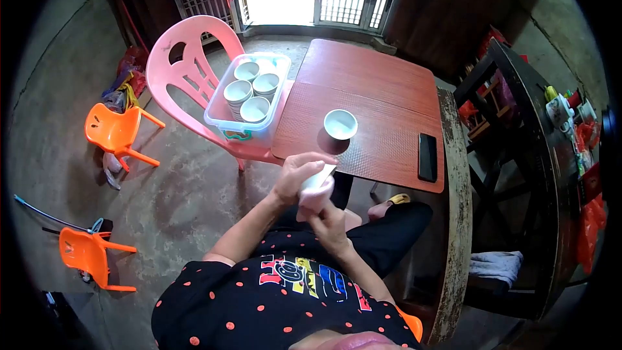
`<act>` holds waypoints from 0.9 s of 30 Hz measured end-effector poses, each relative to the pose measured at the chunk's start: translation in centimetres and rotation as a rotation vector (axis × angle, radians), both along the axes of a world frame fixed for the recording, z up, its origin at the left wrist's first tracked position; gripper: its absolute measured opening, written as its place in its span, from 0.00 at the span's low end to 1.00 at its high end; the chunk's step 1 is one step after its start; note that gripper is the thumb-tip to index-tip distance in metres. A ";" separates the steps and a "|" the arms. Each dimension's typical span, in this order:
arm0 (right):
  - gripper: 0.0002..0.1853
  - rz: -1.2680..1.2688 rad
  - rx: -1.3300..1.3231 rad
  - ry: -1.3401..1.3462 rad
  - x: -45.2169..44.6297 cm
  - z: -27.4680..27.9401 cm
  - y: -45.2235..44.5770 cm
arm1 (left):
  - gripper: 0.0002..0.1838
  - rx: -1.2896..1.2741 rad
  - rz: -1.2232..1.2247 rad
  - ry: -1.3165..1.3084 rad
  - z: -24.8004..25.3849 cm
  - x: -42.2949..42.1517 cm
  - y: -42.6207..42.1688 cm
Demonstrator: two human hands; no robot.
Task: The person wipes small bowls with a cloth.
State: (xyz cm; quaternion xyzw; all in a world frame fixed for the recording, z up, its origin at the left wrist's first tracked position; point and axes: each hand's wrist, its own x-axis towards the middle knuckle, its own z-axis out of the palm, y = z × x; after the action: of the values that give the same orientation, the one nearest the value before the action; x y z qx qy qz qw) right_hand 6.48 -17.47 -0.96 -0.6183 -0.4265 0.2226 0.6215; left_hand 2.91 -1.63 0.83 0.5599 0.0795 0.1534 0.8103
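My left hand (298,174) is wrapped round a white cup (317,177), held above my lap at the table's near edge. My right hand (329,223) grips a pale pink cloth (315,198) pressed against the cup's lower side. One white bowl-shaped cup (341,124) stands upright on the red-brown table (382,97). Left of the table, a clear plastic box (249,131) holds several stacked white cups (238,91).
The box rests on a pink chair (194,78). A black phone (427,157) lies at the table's right edge, beside a worn wooden bench (453,220). Two orange stools (111,128) stand on the floor at left. A dark table (525,110) is at right.
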 end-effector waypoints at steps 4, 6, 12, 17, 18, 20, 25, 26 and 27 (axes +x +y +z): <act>0.20 -0.057 -0.108 -0.986 1.3 -0.8 0.9 | 0.15 -0.251 0.065 0.121 0.7 -0.3 0.2; 0.24 -0.053 -0.045 -0.973 1.2 -0.4 1.0 | 0.15 -0.313 0.043 0.163 0.0 -0.4 0.6; 0.32 0.089 -0.055 -0.938 1.7 -0.6 0.8 | 0.16 -0.743 -0.103 0.224 -3.3 0.7 0.8; 0.32 0.004 -0.027 -0.862 1.8 -1.2 1.1 | 0.14 -0.591 -0.054 0.162 -1.3 0.4 0.3; 0.31 0.067 0.008 -0.759 1.9 -1.5 0.9 | 0.15 -0.526 -0.016 0.164 -1.5 0.4 0.4; 0.28 0.120 0.141 -0.479 1.7 -2.2 0.5 | 0.18 -0.398 0.054 0.168 -2.1 0.4 0.3; 0.21 0.175 0.094 -0.394 2.2 -1.4 0.8 | 0.16 -0.384 0.084 0.156 -1.0 0.2 -0.4; 0.20 0.073 0.123 -0.876 2.4 -0.6 1.4 | 0.15 -0.342 0.096 0.103 -2.1 0.3 0.0; 0.22 -0.009 0.045 -0.871 1.6 0.2 1.4 | 0.15 -0.283 0.070 0.086 -2.3 0.2 0.7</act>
State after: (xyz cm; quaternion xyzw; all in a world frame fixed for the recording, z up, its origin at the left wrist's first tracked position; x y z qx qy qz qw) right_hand 8.09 -16.07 -0.71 -0.6427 -0.6509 -0.0711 0.3979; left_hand 3.12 -0.89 -1.50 0.4432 0.1544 0.1445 0.8711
